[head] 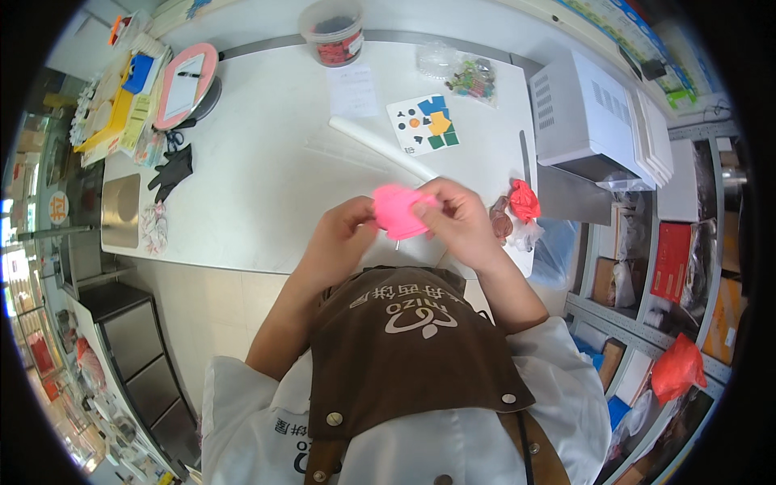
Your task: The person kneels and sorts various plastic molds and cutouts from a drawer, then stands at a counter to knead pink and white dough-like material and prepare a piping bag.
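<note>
Both hands hold a bright pink piece (397,212) above the near edge of the white worktop; it is blurred and looks soft, like silicone. My left hand (345,230) grips its left edge with the fingertips. On the other side, my right hand (458,218) pinches it between thumb and fingers. A short thin metal-coloured rod (397,245) shows just below the piece; whether they touch, I cannot tell. Beyond the hands lies a long white rod (379,145), like a rolling pin. Flat blue, yellow, green and black cut-outs rest on a white board (397,134) behind it.
A clear tub (332,36) and a paper sheet (353,91) are at the back, with a bag of colourful pieces (476,82) to their right. Red and clear plastic bags (524,201) sit at right. A black glove (173,173) and a pink turntable (209,70) are at left.
</note>
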Available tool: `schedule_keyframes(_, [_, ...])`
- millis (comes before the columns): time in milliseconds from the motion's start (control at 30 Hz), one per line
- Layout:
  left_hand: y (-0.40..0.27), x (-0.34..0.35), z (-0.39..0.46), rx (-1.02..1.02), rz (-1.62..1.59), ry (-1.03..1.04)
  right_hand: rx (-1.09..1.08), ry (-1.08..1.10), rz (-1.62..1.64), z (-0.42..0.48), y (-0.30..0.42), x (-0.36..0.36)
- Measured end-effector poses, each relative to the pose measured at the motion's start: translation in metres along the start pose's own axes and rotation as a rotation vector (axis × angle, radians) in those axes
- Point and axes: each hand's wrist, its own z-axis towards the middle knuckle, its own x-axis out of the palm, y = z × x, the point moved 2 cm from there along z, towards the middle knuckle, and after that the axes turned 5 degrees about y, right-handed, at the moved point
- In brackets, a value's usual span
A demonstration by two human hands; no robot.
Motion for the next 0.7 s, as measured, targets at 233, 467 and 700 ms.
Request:
schedule_keyframes(233, [0.051,-0.042,-0.039,-0.214,0.256,-0.189,-0.467,-0.788,-1.021,-0.036,0.014,-0.097])
schedule_keyframes(467, [0.050,0.000,-0.035,-0.246,0.650,0.154,0.087,-0.275,-1.276,-0.036,-0.161,-0.130])
schedule_keyframes(700, [0.045,-0.001,-0.039,-0.242,0.782,0.139,-0.378,-0.798,-1.376,-0.040,-0.102,-0.155])
